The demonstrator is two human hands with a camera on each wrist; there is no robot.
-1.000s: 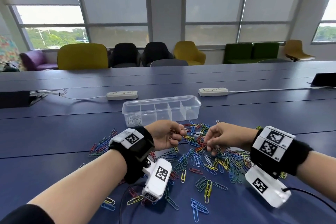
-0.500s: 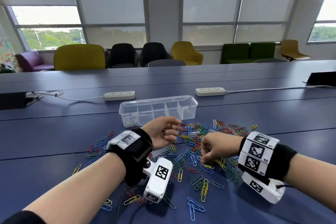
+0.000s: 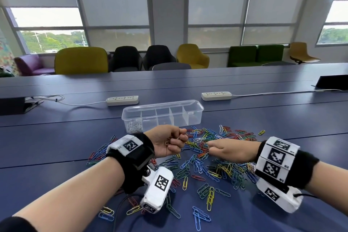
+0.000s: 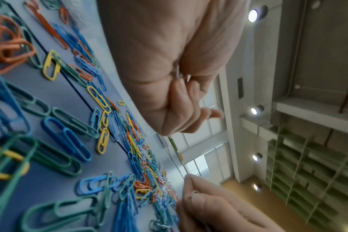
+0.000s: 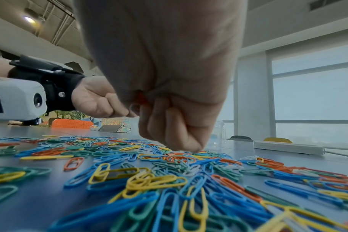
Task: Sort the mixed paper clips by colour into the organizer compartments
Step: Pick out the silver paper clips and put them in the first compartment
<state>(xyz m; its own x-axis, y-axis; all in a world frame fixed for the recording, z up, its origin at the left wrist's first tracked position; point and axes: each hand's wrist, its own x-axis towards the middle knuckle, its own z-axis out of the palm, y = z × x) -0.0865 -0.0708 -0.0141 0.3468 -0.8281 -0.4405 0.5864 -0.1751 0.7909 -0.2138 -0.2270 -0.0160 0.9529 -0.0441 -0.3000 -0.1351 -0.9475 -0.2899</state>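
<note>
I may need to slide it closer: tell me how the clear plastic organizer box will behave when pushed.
The clear plastic organizer box probably slides easily: thin walls, only white clips in its left compartment. Pushed high, it might tip. The blue table looks smooth.

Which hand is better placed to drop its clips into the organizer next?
Probably the left hand. It is raised off the table, pinches a few clips, and sits just in front of the organizer. The right hand is lower, fingers down in the pile of clips, farther from it.

right hand (image 3: 228, 149) — dropped lower, reaching left over the clip pile (image 3: 211, 158) | left hand (image 3: 166, 142) — lifted, clips pinched
</note>
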